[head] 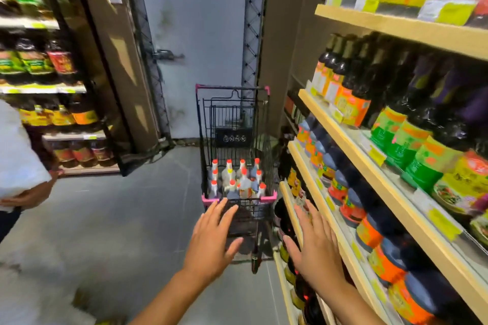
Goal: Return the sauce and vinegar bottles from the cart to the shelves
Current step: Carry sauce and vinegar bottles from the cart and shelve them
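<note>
– Fingers (227, 215) on the left hand (211, 235): how did they lie?
– Straight and spread, gripping nothing. Those of the right hand (314, 248) were the same, palm down.
– And the bottles (237, 179)?
– Standing in the basket of the cart (208, 198), straight ahead of both hands and beyond the fingertips, long axes vertical, necks up. The left hand looked nearer, with its fingertips at the near pink rim. The right hovered off to the side, by the edge of the shelves (351, 145).
– So the reach ran forward, then down from above?
– I judged so: a grasp round a neck, then a straight lift to clear the wire.
– Materials?
– Pale, clear-looking bodies, whether glass or plastic I couldn't tell, with smooth orange-red caps (214, 162), packed close. The cart was thin black wire with pink trim. The shelves were pale wood-coloured boards with yellow price tags (377, 157), crowded with dark bottles (369, 79) in orange and green labels. Outward lay a grey floor (118, 219), a grey door (195, 47) behind the cart, and another person's white sleeve (18, 155) at far left.
</note>
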